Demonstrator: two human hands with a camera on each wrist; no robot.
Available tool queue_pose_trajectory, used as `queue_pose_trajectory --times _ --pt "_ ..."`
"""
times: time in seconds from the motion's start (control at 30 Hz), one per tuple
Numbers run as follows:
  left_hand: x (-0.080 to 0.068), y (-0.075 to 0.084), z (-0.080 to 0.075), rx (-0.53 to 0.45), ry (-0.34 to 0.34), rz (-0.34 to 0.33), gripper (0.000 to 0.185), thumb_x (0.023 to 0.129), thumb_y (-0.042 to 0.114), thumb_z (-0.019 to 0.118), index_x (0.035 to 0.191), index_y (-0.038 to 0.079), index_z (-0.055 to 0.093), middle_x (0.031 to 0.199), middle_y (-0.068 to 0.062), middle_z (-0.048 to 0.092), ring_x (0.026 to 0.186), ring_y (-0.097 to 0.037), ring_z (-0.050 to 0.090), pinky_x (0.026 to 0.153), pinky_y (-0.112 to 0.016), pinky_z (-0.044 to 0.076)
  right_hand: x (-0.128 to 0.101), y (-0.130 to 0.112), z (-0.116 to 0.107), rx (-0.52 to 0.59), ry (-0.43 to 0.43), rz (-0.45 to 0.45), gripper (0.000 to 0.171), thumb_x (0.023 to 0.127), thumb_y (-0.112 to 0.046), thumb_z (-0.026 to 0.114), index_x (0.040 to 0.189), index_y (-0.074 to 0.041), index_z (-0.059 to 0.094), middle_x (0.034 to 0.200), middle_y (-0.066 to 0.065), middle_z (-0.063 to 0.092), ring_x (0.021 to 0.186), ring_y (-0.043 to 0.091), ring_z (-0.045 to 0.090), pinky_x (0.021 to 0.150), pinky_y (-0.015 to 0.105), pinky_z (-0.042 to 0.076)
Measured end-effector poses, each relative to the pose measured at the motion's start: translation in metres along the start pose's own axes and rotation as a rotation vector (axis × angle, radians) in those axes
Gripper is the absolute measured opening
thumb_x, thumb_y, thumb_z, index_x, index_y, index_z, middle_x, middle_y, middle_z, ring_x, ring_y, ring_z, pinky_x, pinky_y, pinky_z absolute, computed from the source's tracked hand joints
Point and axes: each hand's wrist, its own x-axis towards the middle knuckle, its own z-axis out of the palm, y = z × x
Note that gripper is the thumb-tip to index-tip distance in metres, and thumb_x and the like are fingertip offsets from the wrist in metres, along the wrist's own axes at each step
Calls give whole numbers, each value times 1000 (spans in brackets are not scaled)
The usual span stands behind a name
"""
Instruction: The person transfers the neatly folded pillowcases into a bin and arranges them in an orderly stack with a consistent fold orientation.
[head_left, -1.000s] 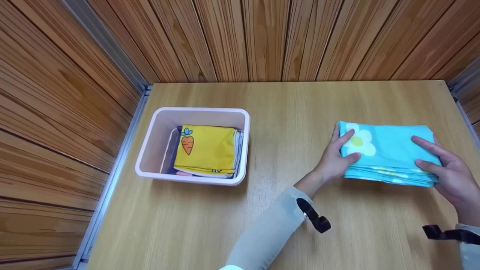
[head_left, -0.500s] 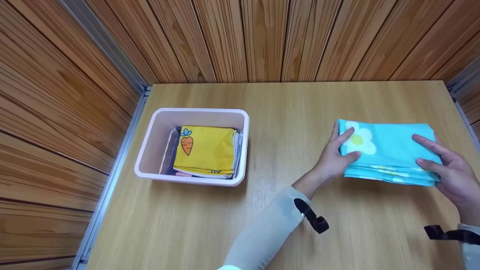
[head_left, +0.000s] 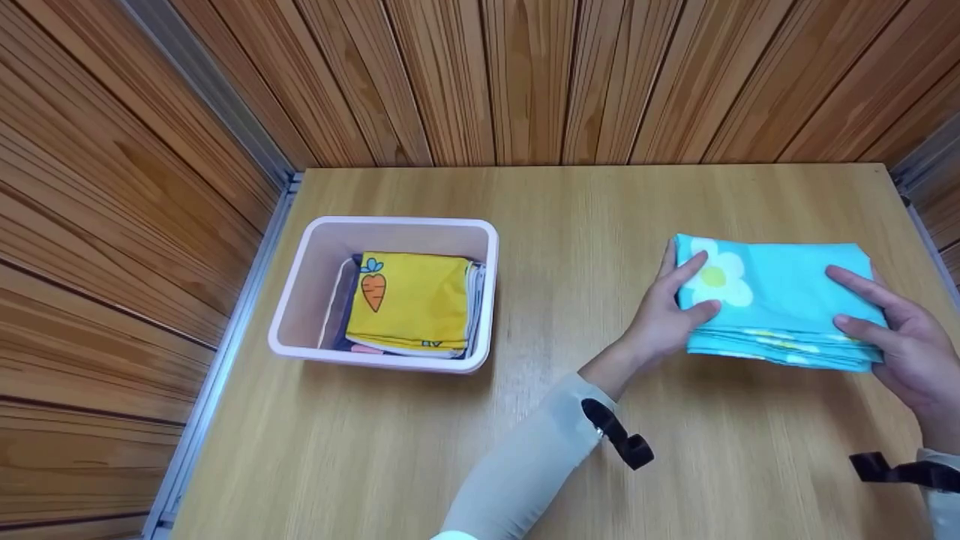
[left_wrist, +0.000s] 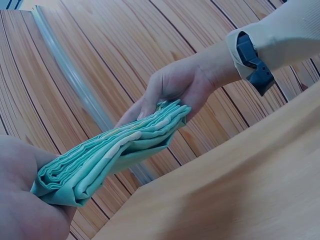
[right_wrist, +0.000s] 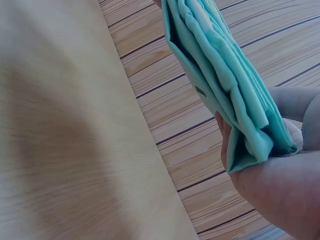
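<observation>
A folded turquoise cloth with a white flower print is held off the table at the right of the head view. My left hand grips its left end, thumb and a finger on top, other fingers hidden beneath. My right hand grips the right end in the same way. Seen from the left wrist, the cloth shows many stacked layers along its edge. In the right wrist view the folded edge sits between the right hand's thumb and fingers.
At the left stands a pale pink plastic bin. Inside lies a folded yellow cloth with a carrot print, over other folded fabric. Wood-panelled walls border the wooden table at the back and left.
Both hands keep hold of the turquoise cloth, which has risen very slightly and tilted a little. The bin and its contents stay in place.
</observation>
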Motion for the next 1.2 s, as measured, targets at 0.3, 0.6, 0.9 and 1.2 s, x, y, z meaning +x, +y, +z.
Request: queue_pose_trajectory --times 0.3,0.6,0.9,1.2 --pt "-6 7 -4 -40 -16 22 65 97 3 66 156 19 43 170 14 4 155 -12 11 106 -11 33 0 -4 5 -3 3 -2 56 104 9 45 156 -10 40 168 -12 -19 120 8 54 75 19 58" --pt "-9 13 -9 -33 -7 21 65 98 4 66 156 21 44 170 16 4 155 -11 11 106 -11 34 2 -14 12 -7 -9 -6 56 103 10 44 155 -11 43 168 -11 -21 106 4 59 72 19 57" --pt "-14 16 -16 -80 -10 46 65 97 1 66 156 18 44 170 12 4 155 -12 11 107 -12 33 0 -16 22 -62 -13 -4 57 104 8 45 158 -10 38 168 -9 -20 137 12 35 78 16 56" --pt "-18 15 -29 -146 -30 75 65 97 -4 63 156 12 42 171 7 2 155 -14 5 112 -12 26 2 -17 33 -45 -72 -41 61 102 14 42 159 -6 34 168 -7 -22 153 20 -17 89 13 50"
